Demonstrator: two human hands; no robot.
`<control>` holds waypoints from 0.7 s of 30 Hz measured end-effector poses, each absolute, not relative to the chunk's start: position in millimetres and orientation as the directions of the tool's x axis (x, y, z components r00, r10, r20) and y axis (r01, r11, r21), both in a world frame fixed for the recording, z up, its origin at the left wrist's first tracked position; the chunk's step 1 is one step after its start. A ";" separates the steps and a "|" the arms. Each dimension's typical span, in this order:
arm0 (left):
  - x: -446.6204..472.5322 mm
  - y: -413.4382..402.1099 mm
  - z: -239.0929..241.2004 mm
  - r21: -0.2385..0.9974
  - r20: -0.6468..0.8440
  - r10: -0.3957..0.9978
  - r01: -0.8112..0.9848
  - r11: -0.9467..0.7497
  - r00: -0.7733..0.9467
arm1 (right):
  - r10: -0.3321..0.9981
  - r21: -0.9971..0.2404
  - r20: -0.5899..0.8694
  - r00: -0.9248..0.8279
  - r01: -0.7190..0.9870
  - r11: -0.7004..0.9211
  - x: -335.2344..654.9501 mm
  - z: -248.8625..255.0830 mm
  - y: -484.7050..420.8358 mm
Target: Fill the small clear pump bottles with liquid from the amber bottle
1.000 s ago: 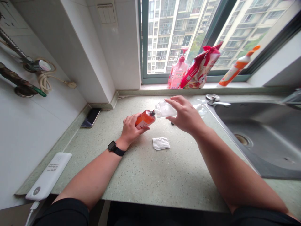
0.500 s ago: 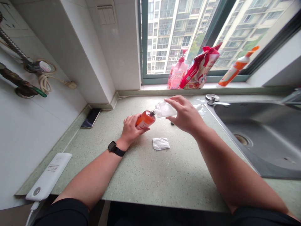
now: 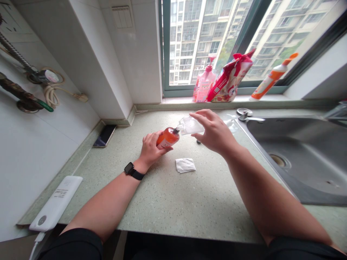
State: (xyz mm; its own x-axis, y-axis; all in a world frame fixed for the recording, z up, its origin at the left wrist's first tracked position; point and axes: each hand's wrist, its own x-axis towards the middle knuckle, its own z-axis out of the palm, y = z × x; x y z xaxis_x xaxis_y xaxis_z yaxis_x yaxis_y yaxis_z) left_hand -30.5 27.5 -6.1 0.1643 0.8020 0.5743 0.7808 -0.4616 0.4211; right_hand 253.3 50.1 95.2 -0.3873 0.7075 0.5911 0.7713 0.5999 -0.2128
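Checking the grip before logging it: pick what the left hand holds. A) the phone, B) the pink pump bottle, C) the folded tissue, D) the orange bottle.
D: the left hand is wrapped around the orange bottle, tipped toward the clear pouch in the right hand.

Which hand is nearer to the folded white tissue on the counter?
Left. The left hand, gripping the orange bottle, sits just left of the tissue. The right hand, holding the clear pouch, is farther, up and right of it.
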 end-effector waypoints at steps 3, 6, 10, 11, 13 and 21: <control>-30.4 27.3 -6.3 0.420 0.574 0.802 0.781 -0.462 0.166 | 0.703 -0.213 0.597 -0.386 0.769 0.603 252.7 95.9 49.5; -30.3 27.1 -6.4 0.428 0.563 0.810 0.782 -0.453 0.162 | 0.705 -0.215 0.595 -0.386 0.769 0.602 252.1 97.0 48.3; -29.9 26.8 -6.1 0.437 0.558 0.815 0.780 -0.448 0.155 | 0.710 -0.217 0.587 -0.389 0.769 0.601 252.3 97.7 47.5; -29.7 26.6 -5.9 0.439 0.555 0.817 0.781 -0.445 0.154 | 0.710 -0.217 0.586 -0.390 0.769 0.602 252.4 97.8 47.5; -29.4 26.1 -5.3 0.441 0.549 0.822 0.782 -0.440 0.152 | 0.709 -0.217 0.587 -0.390 0.768 0.602 252.7 98.0 47.5; -28.3 24.5 -3.2 0.447 0.541 0.826 0.778 -0.441 0.158 | 0.698 -0.215 0.600 -0.391 0.761 0.612 253.1 99.3 47.7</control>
State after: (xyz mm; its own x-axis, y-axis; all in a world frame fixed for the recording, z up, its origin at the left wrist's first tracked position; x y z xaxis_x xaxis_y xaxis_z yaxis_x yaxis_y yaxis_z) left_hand -28.3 24.5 -3.2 0.1577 0.8258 0.5414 0.7783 -0.4414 0.4466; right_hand 253.1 47.7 99.3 -0.3909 0.6976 0.6004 0.7611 0.6118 -0.2154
